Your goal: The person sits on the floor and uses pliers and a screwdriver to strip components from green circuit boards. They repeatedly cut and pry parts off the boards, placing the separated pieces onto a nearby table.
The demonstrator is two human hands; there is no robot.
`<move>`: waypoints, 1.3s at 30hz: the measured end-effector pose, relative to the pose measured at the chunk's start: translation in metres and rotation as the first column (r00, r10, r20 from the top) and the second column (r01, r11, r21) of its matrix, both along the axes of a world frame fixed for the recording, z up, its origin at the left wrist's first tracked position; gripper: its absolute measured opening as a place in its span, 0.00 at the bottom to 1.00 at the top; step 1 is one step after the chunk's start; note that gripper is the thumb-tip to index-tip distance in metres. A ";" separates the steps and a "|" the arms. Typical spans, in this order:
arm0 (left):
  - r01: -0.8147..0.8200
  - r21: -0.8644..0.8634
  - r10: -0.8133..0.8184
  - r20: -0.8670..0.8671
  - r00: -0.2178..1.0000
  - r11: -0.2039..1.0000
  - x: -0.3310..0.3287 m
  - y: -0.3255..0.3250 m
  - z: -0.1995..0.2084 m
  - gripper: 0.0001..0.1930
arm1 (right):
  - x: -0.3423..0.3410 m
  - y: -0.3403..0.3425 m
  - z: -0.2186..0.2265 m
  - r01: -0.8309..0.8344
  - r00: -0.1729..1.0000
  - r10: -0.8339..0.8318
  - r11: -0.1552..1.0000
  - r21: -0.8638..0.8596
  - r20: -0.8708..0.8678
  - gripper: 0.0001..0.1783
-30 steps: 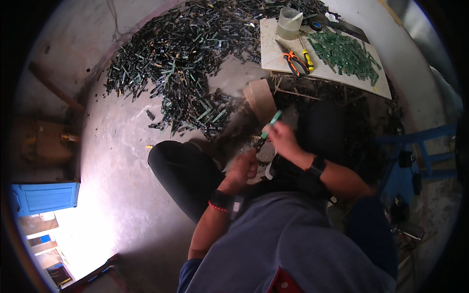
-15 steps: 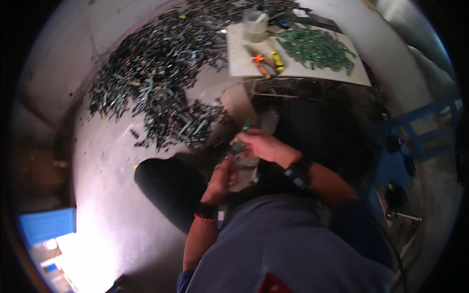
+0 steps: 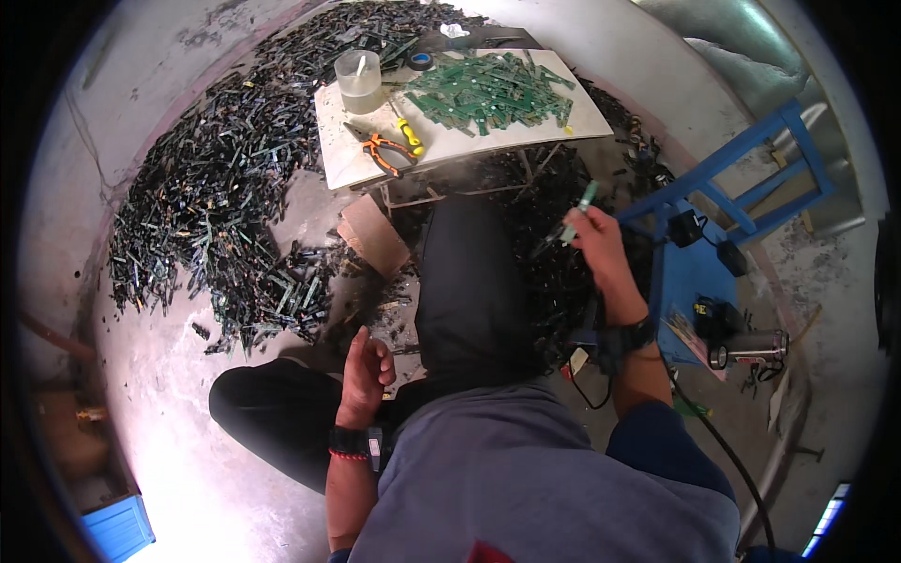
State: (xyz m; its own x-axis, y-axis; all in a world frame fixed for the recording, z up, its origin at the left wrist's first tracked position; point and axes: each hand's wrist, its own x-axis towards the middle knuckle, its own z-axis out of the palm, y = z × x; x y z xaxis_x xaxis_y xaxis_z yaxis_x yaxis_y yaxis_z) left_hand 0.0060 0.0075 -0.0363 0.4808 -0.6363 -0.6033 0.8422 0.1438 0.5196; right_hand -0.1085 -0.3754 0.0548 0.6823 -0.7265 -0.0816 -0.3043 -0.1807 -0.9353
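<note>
My right hand (image 3: pixel 601 246) is closed on a narrow green circuit board strip (image 3: pixel 588 195), which sticks up past the fingers. It is raised over a dark heap of strips (image 3: pixel 554 296) to the right of my knee. Some dark slivers show just left of that hand; I cannot tell whether it holds them too. My left hand (image 3: pixel 362 377) hovers above my lap, its fingers loosely curled and partly apart, with nothing visible in them. A large pile of dark and green strips (image 3: pixel 225 202) covers the floor at the left.
Ahead, a low white board table (image 3: pixel 349 161) bears green strips (image 3: pixel 493 89), orange-handled pliers (image 3: pixel 380 155), a yellow-handled tool (image 3: pixel 409 136), a clear tub (image 3: pixel 360 86) and blue tape (image 3: pixel 419 61). Cardboard (image 3: pixel 374 235) lies before it. A blue chair (image 3: pixel 680 281) with black adapters stands right; a black cable (image 3: pixel 723 460) runs nearby.
My hands have parted: the right moved away to the right with the green strip, while the left drew back and loosened. The whole view has turned toward the right.
</note>
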 end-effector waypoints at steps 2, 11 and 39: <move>0.018 0.005 -0.018 -0.003 1.000 1.000 -0.001 -0.004 0.000 0.23 | -0.025 -0.037 -0.015 0.172 0.978 -0.168 0.985 0.029 -0.125 0.15; -0.043 0.052 0.042 0.020 0.999 0.998 -0.003 0.003 0.001 0.23 | 0.033 0.048 0.013 -0.157 0.987 0.134 0.933 0.324 0.092 0.13; -0.091 0.189 0.045 0.239 0.970 0.978 0.000 0.011 -0.010 0.28 | 0.143 0.193 -0.062 -0.680 0.591 0.782 0.352 0.643 0.198 0.13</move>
State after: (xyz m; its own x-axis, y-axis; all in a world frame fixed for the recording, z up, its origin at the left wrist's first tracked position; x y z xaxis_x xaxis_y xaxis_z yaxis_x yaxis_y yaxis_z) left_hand 0.0061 0.0182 -0.0460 0.6603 -0.4771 -0.5800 0.6870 0.0718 0.7231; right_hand 0.0341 -0.1824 -0.0069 0.8622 0.3199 -0.3927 -0.4623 0.1802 -0.8682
